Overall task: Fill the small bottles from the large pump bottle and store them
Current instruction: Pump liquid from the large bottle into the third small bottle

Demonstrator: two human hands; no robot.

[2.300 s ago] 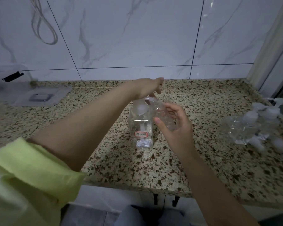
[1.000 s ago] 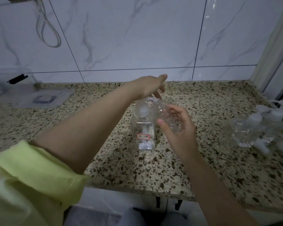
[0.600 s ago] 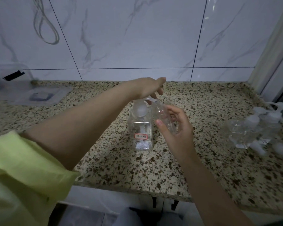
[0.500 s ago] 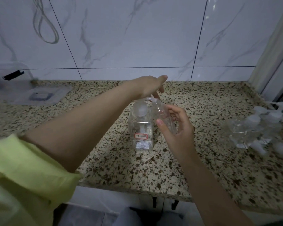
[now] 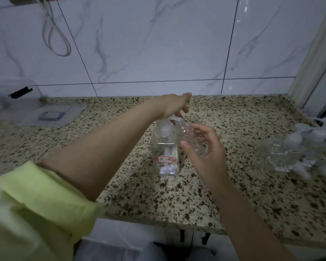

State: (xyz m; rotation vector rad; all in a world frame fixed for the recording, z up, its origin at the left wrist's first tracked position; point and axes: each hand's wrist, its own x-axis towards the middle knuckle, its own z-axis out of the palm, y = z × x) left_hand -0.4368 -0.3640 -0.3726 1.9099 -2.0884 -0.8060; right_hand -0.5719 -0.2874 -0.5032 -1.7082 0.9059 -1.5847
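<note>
A large clear square pump bottle (image 5: 165, 157) with a red-framed label stands in the middle of the speckled granite counter (image 5: 177, 194). My left hand (image 5: 174, 105) rests on top of its white pump head, fingers pointing right. My right hand (image 5: 205, 147) grips a small clear bottle (image 5: 191, 136), tilted with its open neck up against the pump's spout. How much liquid the small bottle holds cannot be made out.
Several small clear bottles with white pump caps (image 5: 301, 147) are clustered at the counter's right end. A clear plastic box and its lid (image 5: 43, 113) lie at the back left by the tiled wall. A cable loop (image 5: 55, 38) hangs on the wall.
Both hands stay at the pump bottle; my left hand bobs slightly over the pump head while my right keeps the small bottle at the spout. The view shifts a little.
</note>
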